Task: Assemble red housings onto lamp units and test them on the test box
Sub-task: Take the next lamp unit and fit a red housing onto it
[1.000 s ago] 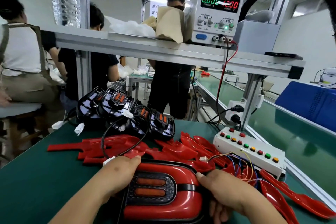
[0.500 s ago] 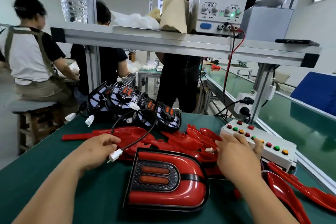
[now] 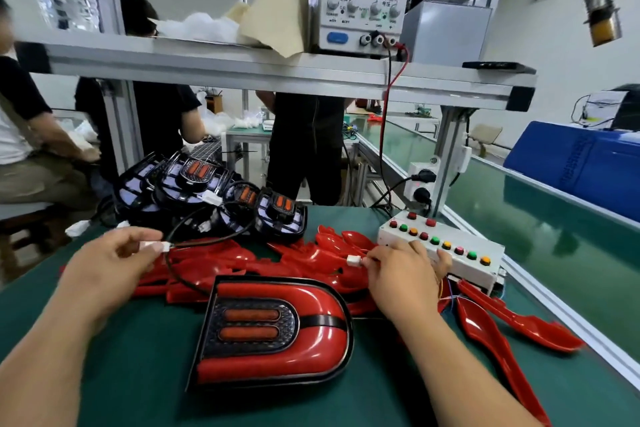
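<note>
hands (image 3: 110, 263) (image 3: 403, 274) on connectors (image 3: 157, 246) (image 3: 354, 260); lamp unit (image 3: 273, 326) rightward

One head camera looks forward and down, close over the green counter (image 3: 131, 357), with the shelf (image 3: 242, 71) just above.

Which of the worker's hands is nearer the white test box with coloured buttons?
Right. The right hand, pinching a white connector, lies at the near edge of the test box; the left hand, pinching the lamp cable's plug, is well off to its left.
</note>
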Tool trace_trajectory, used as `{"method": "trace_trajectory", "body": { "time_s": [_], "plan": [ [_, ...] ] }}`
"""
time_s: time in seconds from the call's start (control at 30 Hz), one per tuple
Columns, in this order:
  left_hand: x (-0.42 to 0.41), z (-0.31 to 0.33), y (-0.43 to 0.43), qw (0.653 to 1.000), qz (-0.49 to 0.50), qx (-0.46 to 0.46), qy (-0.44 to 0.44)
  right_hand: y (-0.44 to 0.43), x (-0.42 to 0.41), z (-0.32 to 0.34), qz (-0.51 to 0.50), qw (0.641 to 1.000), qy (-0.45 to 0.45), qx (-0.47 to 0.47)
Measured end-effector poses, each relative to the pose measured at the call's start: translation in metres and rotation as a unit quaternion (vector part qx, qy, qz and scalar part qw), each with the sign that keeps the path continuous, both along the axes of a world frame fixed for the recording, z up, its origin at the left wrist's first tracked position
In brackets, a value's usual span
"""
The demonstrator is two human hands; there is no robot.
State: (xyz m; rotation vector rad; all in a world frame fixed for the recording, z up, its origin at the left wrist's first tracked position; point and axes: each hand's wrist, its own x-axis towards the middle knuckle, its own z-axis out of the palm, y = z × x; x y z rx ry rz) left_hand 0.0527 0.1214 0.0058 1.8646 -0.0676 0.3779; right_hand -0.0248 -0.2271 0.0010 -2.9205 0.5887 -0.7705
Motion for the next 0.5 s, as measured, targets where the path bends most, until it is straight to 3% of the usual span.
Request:
{"method": "trace_trajectory", "body": {
  "time_s": [0.07, 0.17, 0.23, 0.4, 0.5],
  "plan": [
    [0.001, 0.009, -0.009, 0.989, 0.024, -0.130, -0.060, -0.002, -0.001, 0.001, -0.001, 0.999, -0.040, 0.022],
    [0.000, 0.026, -0.025, 0.914, -0.019, -0.397, -0.079, -0.004, -0.001, 0.002, 0.007, 0.996, -0.072, 0.052],
    [0.000, 0.036, -0.033, 0.882, -0.046, -0.458, -0.101, -0.004, -0.003, 0.004, 0.018, 0.994, -0.090, 0.058],
    [-0.001, 0.071, -0.061, 0.878, -0.008, -0.427, -0.218, 0.001, -0.007, 0.008, 0.047, 0.990, -0.112, 0.071],
    [-0.006, 0.075, -0.086, 0.925, 0.013, -0.263, -0.275, 0.005, -0.009, 0.010, 0.058, 0.988, -0.123, 0.073]
  ]
}}
